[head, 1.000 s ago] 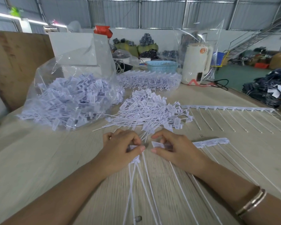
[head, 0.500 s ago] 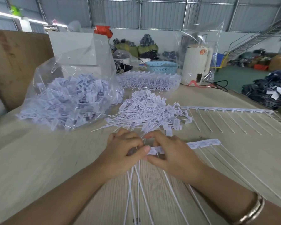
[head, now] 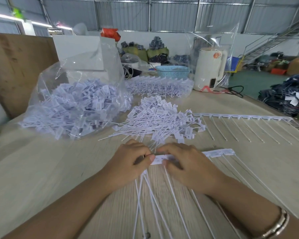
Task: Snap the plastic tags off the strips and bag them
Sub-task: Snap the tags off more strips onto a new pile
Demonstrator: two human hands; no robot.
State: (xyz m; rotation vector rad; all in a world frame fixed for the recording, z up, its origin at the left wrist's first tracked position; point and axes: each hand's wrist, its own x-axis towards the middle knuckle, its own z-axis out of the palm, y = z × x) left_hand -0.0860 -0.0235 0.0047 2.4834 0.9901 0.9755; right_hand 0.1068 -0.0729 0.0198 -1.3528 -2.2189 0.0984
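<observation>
While both hands meet over the near strip, I judge the snapping step to be in hand, not the bagging. My left hand has its grip curled closed around a bunch of freed tags, whose thin tails fan back toward me across the worktop, the thumb pressed against the strip's left end. My right hand pinches the strip just beside that thumb, fingers bent over its top edge; the strip's remaining heads stick out to the right. A loose pile of tags lies just beyond my knuckles, and the clear bag, already well filled, sits farther off to the left. Next I would need a short twist between the two grips to break the end tag free, then feed the strip leftward.
</observation>
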